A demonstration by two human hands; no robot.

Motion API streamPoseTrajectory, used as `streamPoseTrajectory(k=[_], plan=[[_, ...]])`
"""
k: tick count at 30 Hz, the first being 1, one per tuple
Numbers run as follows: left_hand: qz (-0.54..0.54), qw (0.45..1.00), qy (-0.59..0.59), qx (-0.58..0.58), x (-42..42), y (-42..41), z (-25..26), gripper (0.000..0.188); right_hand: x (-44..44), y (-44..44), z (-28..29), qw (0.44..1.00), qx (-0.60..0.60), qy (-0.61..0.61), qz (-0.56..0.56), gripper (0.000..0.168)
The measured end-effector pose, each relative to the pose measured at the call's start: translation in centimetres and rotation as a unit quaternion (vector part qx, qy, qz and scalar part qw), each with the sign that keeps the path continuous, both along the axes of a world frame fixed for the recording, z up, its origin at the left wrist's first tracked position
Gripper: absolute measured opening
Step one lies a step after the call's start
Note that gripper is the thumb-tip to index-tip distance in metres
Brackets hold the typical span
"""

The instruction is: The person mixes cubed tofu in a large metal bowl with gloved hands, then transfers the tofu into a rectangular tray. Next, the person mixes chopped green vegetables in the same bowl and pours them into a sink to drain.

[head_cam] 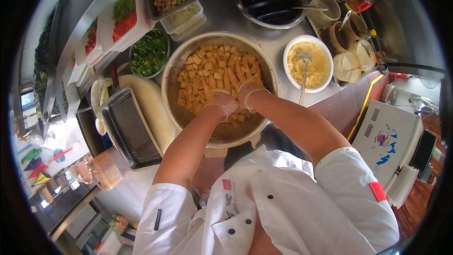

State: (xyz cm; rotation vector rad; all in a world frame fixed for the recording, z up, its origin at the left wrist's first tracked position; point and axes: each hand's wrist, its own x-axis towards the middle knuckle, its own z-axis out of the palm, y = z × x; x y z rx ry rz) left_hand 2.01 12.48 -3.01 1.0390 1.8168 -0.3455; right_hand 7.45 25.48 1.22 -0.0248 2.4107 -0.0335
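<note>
A wide metal basin [169, 88] stands before me, largely filled with tan cubes of what looks like tofu [201, 63]. Both my hands wear clear plastic gloves and reach down among the cubes. My left hand [222, 102] lies just left of the basin's middle, its fingers mostly buried. Close beside it on the right, my right hand [250, 90] presses into the cubes, with its fingertips hidden. I cannot make out whether either hand grips any pieces.
Right of the basin is a white bowl [288, 78] of yellow paste with a metal spoon [305, 74]. Behind sits a bowl of dark sauce [272, 0]. Left are a bowl of chopped greens [149, 51], a cutting board [152, 106] and a dark tray [132, 131]. Several seasoning jars [338, 39] stand far right.
</note>
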Motion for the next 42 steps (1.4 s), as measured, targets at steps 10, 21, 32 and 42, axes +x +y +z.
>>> streamPoseTrajectory(k=[10, 21, 32, 42], plan=[[-0.076, 0.993, 0.089, 0.019, 1.3, -0.3, 6.9, 0.047, -0.4, -0.6, 4.0, 0.982, 0.03, -0.128, 0.137, 0.14], [0.175, 0.98, -0.056, -0.079, 4.1, -3.0, 4.2, 0.068, 2.4, -3.0, -0.9, 0.989, -0.057, -0.129, 0.038, 0.143], [0.86, 0.394, -0.268, 0.182, 4.5, -10.2, 7.2, 0.064, 4.4, 0.4, 6.2, 0.5, -0.544, -0.079, -0.669, 0.08], [0.816, 0.325, -0.377, 0.293, 3.4, -3.9, 3.5, 0.06, 1.9, -3.7, 9.0, 0.452, -0.543, -0.098, -0.701, 0.093]])
